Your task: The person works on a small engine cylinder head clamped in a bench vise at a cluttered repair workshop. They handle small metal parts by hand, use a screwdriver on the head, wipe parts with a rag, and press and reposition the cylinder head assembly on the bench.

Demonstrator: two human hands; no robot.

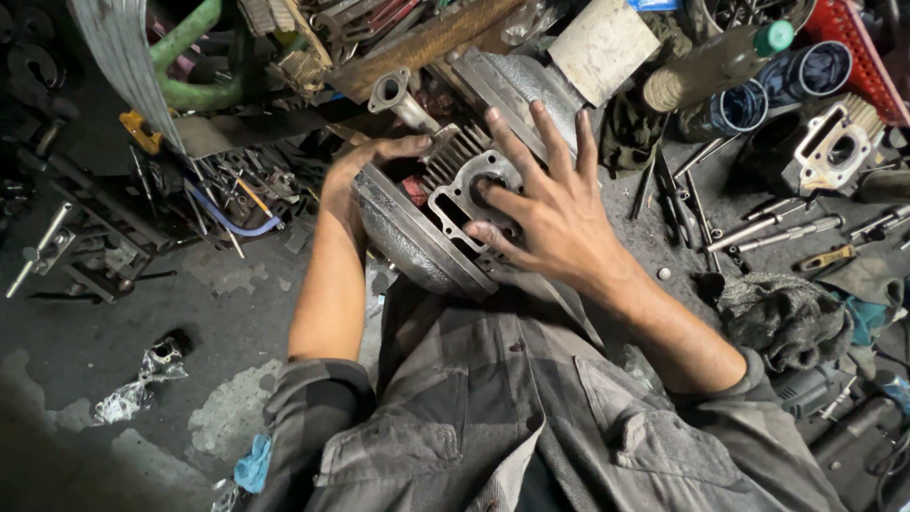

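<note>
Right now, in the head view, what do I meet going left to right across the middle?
Metal bracket → blue cable → left hand → finned engine cylinder → right hand → loose long bolts → yellow-handled tool.
</note>
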